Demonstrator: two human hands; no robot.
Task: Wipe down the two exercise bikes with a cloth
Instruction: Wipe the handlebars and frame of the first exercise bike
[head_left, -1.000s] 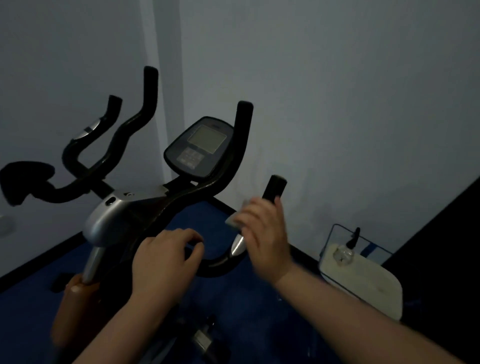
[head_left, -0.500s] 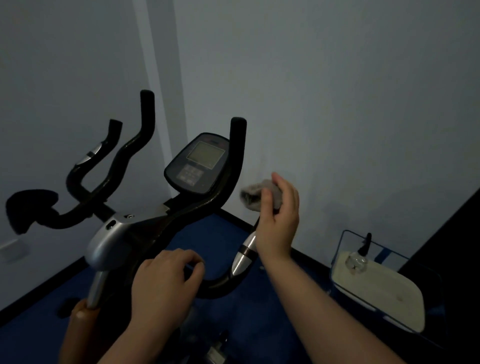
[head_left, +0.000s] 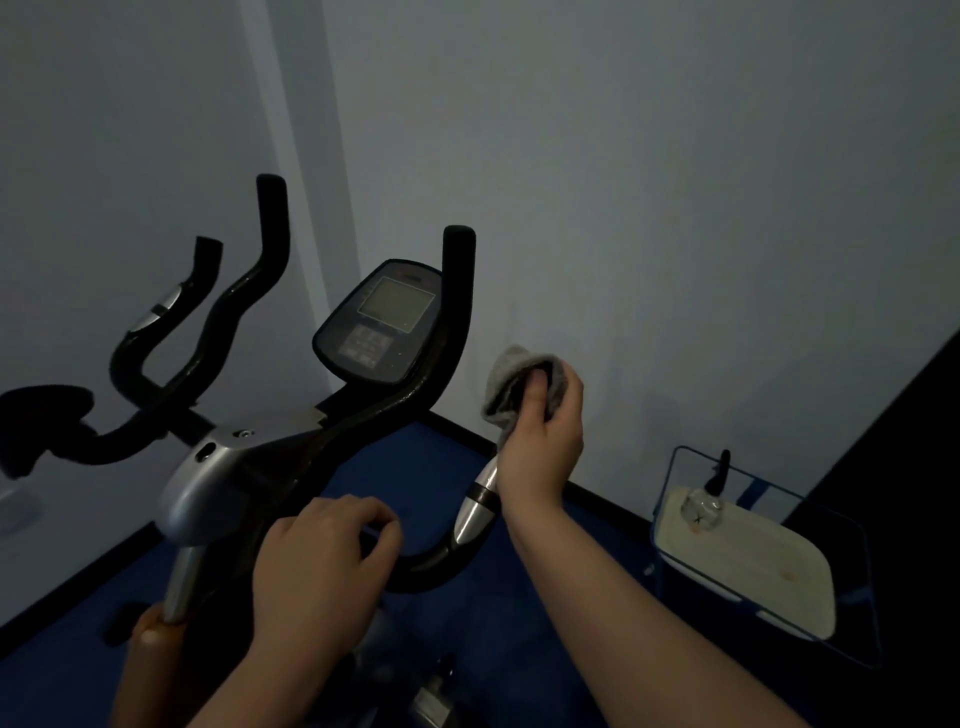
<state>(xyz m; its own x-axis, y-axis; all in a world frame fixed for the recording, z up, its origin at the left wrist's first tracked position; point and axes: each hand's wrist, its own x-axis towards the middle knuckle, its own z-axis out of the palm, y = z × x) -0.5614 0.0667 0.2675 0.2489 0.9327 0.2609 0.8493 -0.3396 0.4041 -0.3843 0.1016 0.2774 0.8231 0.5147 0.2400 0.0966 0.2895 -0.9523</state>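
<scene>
1. The grey cloth (head_left: 522, 387) is bunched in my right hand (head_left: 543, 441), wrapped over the upper end of the near bike's right handlebar (head_left: 470, 512) – the grip itself is hidden under cloth and fingers, and the thumb presses into the fabric.
2. My right hand is curled tight round that cloth, just above the handlebar's silver sleeve.
3. My left hand (head_left: 322, 566) sits lower on the same black bar, fingers curled over it where it bends beside the stem; I read it as gripping the bar.
4. The near exercise bike (head_left: 249, 467) fills the middle: silver housing, black curved bars, and a console (head_left: 387, 325) with a pale screen and a keypad, tilted toward me between the upright bar ends.
5. A second exercise bike (head_left: 171, 332) stands behind to the left – black handlebars with a silver patch, close to the wall.
6. Well apart on the right, on the blue floor (head_left: 415, 457), a blue wire-framed rack (head_left: 769, 561) holds a cream pad with a small clear object on it; I cannot tell what that is.
7. Pale walls (head_left: 675, 208) meet in a corner behind the bikes.
</scene>
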